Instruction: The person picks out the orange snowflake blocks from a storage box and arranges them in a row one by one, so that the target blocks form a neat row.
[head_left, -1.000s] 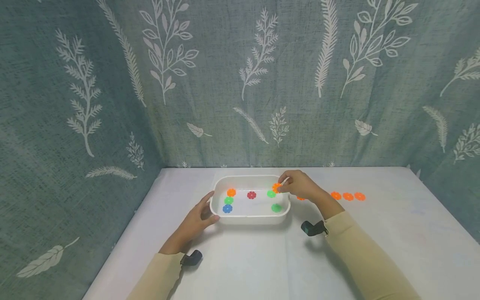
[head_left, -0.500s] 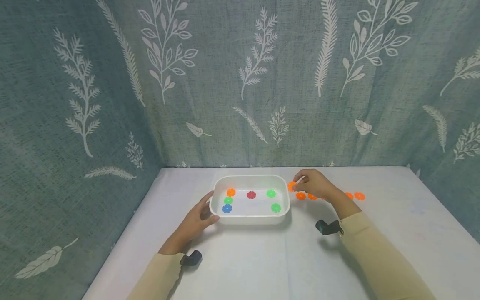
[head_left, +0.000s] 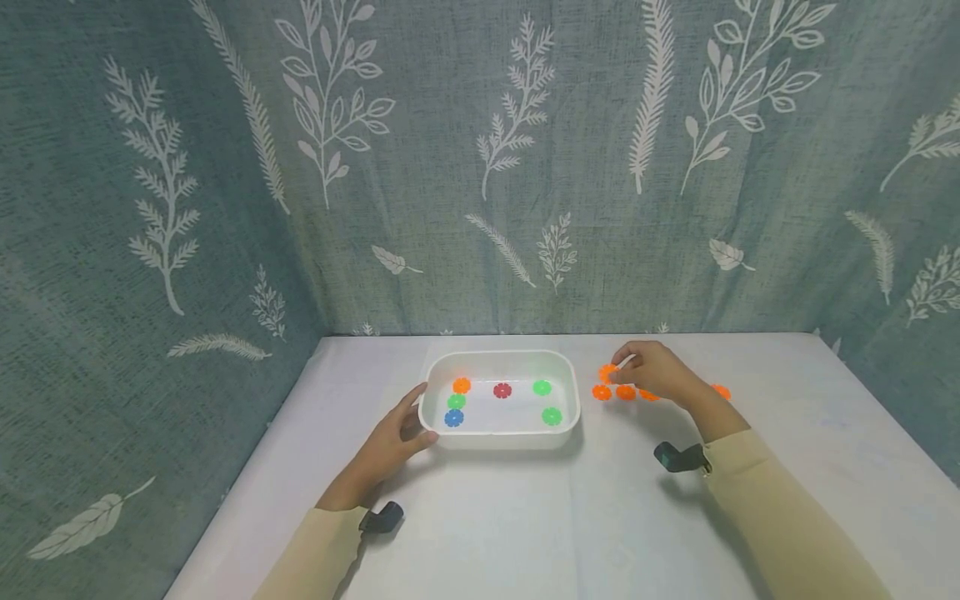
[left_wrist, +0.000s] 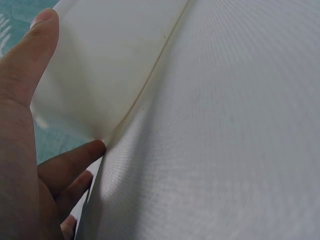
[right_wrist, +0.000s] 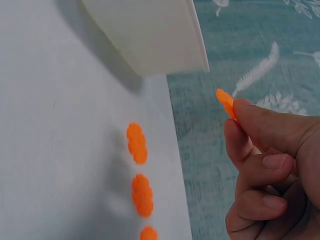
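A white plastic tub (head_left: pixel 499 442) stands on the table, with my left hand (head_left: pixel 390 439) at its left end. The thumb (left_wrist: pixel 42 42) touches the tub's wall near the rim, and a fairly straight fingertip (left_wrist: pixel 96 148) meets its lower corner. My right hand (head_left: pixel 651 371) is to the right of the tub, above the table. Between thumb and forefinger it pinches an orange notched, flower-shaped plastic disc (right_wrist: pixel 225 102). Under and beside this hand runs a row of similar orange discs (head_left: pixel 602 392), partly hidden by the hand and wrist.
Inside the tub lie an orange disc (head_left: pixel 462 385), a blue disc (head_left: pixel 454 417), a red disc (head_left: pixel 502 390) and several green discs (head_left: pixel 552 416). A white cloth (head_left: pixel 495 525) covers the table. Behind it hangs a green leaf-patterned curtain (head_left: pixel 450 275).
My right hand has moved rightward from over the tub's right end to above the orange row, carrying the orange disc with it. The left hand and the tub have stayed in place.
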